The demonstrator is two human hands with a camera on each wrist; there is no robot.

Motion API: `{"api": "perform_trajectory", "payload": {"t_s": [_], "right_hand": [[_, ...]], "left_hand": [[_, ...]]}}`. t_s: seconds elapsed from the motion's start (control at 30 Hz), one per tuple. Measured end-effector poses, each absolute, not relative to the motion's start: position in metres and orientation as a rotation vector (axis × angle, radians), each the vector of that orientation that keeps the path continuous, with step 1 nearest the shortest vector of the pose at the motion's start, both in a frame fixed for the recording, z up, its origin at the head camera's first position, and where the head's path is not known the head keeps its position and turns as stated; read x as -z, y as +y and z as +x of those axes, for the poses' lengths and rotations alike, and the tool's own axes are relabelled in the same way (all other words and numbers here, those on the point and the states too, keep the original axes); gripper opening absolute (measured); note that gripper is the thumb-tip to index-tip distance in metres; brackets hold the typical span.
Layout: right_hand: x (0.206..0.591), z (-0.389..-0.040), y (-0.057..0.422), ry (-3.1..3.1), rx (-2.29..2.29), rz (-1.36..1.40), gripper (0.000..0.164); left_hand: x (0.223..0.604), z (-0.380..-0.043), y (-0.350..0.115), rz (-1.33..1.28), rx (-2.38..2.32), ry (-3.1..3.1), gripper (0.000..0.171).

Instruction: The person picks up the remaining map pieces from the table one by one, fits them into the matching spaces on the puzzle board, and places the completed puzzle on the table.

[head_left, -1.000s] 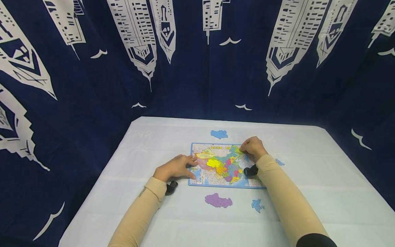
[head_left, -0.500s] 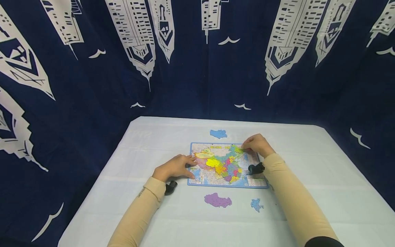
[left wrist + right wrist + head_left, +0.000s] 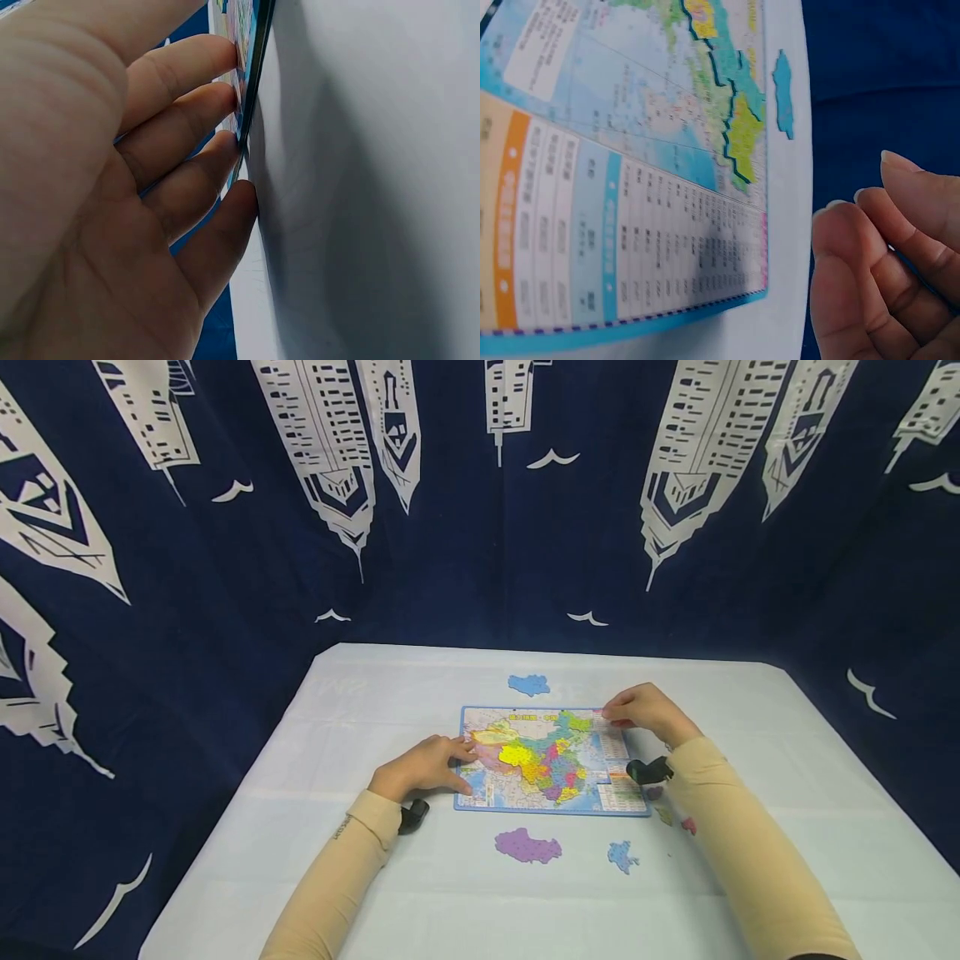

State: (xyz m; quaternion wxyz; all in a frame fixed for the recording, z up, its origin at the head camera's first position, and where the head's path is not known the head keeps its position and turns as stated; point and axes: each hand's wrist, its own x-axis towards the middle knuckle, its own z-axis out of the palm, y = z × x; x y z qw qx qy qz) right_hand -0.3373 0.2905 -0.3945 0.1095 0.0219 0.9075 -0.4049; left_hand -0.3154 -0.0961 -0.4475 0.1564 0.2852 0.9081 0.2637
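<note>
My left hand (image 3: 427, 767) rests with relaxed fingers on the left edge of the map board (image 3: 547, 812), my right hand (image 3: 651, 710) hangs empty, loosely curled, near its far right corner, and my right sleeve (image 3: 750, 843), if lowered, could drag the red piece (image 3: 689, 826).

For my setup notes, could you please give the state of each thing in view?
Map board: flat, face up
Left hand: fingers extended, touching the board's edge
Right hand: loosely curled, holding nothing
Purple piece: loose, flat
Far blue piece: loose, flat
Near blue piece: loose, flat
Red piece: loose
Green piece: loose
</note>
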Motion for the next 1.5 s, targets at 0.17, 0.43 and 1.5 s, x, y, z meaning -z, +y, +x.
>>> {"api": "perform_trajectory", "payload": {"t_s": [0.17, 0.43, 1.5], "right_hand": [[0.389, -0.332, 0.296, 2.656, 1.182, 0.057, 0.033], [0.38, -0.322, 0.31, 2.639, 1.163, 0.017, 0.04], [0.395, -0.3, 0.385, 2.559, 1.104, 0.142, 0.049]], "left_hand": [[0.448, -0.315, -0.097, 0.81, -0.74, 2.606, 0.063], [0.449, -0.316, -0.097, 0.832, -0.752, 2.604, 0.063], [0.45, -0.317, -0.095, 0.796, -0.777, 2.599, 0.065]]}}
